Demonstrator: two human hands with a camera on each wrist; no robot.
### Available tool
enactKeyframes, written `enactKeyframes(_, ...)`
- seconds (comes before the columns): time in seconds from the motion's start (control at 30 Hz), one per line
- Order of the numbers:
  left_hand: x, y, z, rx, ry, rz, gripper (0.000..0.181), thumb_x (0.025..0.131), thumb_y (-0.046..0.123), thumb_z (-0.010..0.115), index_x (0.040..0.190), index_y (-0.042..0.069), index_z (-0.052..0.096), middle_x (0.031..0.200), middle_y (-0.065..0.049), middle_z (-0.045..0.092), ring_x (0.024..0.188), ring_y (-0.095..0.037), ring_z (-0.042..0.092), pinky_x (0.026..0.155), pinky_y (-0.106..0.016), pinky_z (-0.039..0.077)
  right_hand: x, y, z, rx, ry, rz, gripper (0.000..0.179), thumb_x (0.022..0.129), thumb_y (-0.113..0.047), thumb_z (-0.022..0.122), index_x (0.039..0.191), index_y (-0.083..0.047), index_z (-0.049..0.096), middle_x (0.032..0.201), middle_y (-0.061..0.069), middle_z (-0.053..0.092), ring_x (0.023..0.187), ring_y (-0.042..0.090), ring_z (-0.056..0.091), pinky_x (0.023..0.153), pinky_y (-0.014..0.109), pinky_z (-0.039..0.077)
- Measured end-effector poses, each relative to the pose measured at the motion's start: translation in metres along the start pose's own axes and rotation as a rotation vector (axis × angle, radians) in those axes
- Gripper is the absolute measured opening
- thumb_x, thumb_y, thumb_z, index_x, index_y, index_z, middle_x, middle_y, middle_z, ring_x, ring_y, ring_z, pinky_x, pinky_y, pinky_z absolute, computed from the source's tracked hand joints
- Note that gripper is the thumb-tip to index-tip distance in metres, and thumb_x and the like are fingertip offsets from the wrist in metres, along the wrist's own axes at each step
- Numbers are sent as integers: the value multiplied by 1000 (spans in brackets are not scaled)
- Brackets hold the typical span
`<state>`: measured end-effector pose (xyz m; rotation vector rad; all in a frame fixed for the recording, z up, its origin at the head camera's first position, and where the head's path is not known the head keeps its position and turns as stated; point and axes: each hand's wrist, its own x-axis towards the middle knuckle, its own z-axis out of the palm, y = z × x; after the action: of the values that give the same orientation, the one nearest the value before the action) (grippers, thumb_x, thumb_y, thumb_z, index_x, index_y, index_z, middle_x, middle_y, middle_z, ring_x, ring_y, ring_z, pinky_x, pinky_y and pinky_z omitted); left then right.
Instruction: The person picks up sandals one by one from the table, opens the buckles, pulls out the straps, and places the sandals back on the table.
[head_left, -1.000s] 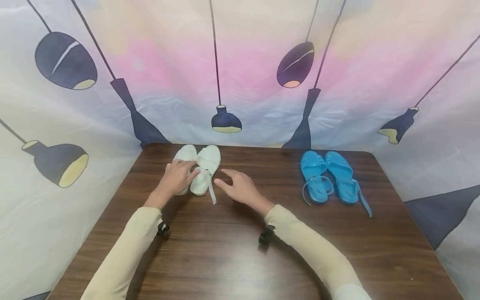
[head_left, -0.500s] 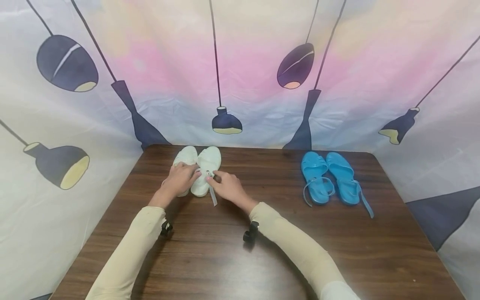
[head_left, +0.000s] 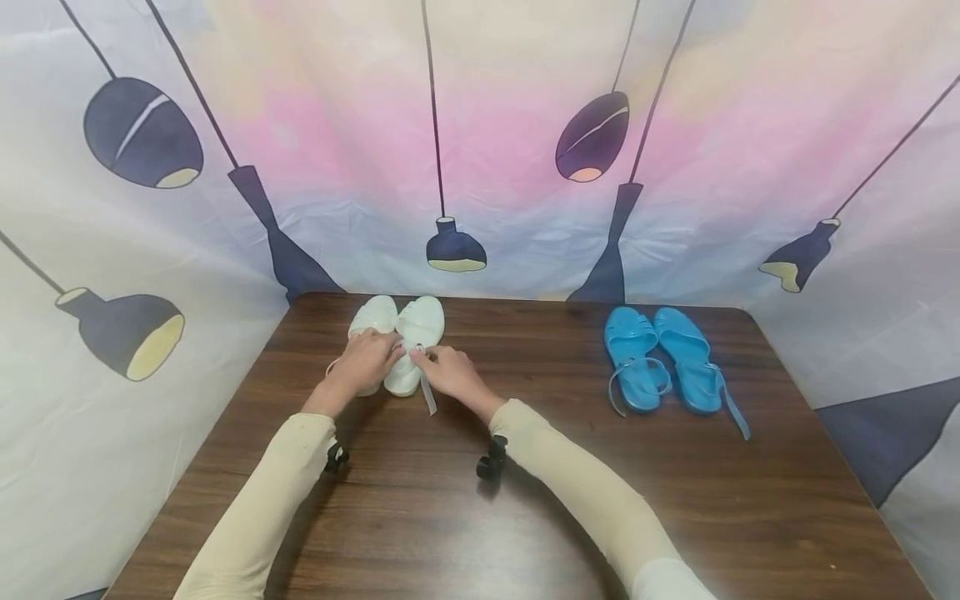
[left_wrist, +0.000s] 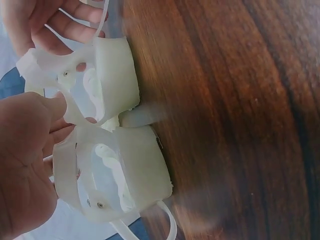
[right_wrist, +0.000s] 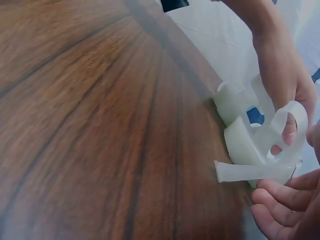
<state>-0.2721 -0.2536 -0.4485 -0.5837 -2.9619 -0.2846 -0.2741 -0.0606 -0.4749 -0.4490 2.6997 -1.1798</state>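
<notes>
Two white sandals stand side by side at the table's back left, toes toward the wall. My left hand (head_left: 362,364) lies over the left sandal (head_left: 374,314) and reaches to the strap of the right sandal (head_left: 423,321), thumb and fingers pinching its inner side. On that sandal's outer side, my right hand (head_left: 453,372) pinches the ankle strap (right_wrist: 245,172) near the buckle. The strap's loose end hangs past the fingers toward the table. In the left wrist view the heel (left_wrist: 117,72) of the right sandal faces the camera. Fingertips are partly hidden behind the straps.
A pair of blue sandals (head_left: 633,333) with unfastened-looking straps stands at the back right. The brown wooden table (head_left: 525,467) meets a cloth backdrop (head_left: 517,192) printed with lamps. Small black wrist cameras (head_left: 491,458) hang under both sleeves.
My right hand has moved left from beside the right white sandal onto its strap, and its fingers have closed there. The left hand has shifted slightly right. Both pairs of sandals stay in place.
</notes>
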Motion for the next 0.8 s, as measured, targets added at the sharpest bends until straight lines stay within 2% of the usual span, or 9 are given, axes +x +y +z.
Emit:
enactKeyframes(0.1,0,0,0,3,18,16,29,104,18,58,123,-3,68,115,-19,73,105,-43,62,89,-60,47,2,0,0,17,-4,14,60,103,-59,46,133,-11,68,127,7,71,108,21,66,91,38,54)
enactKeyframes(0.27,2,0,0,15,48,27,23,103,15,61,117,0,71,105,-17,75,98,-40,63,84,-58,45,6,1,-1,75,-5,3,54,100,-54,57,128,-10,71,117,6,73,88,14,63,79,29,53)
enactKeyframes(0.43,3,2,-1,10,84,51,21,99,9,64,116,-1,71,104,-18,75,96,-40,63,83,-57,48,5,3,-4,225,-9,12,50,97,-44,69,130,-6,70,94,9,75,73,16,68,63,23,52)
enactKeyframes(0.57,3,5,-1,-33,114,76,19,98,6,66,114,-3,72,104,-18,76,94,-39,64,83,-56,50,2,7,-6,338,-2,49,49,93,-35,77,131,-5,69,81,9,74,64,18,67,53,21,49)
enactKeyframes(0.7,3,11,-4,-105,144,96,19,97,6,67,112,-4,72,104,-18,75,94,-39,66,86,-54,52,-2,9,-12,383,24,54,48,90,-30,80,129,-4,69,76,6,71,59,14,61,51,20,46)
enactKeyframes(0.8,2,17,-8,-174,150,85,20,99,8,66,114,-4,71,109,-20,74,100,-39,67,90,-53,53,-6,10,-19,407,25,54,48,90,-29,81,129,-4,70,74,4,70,61,11,60,52,21,45)
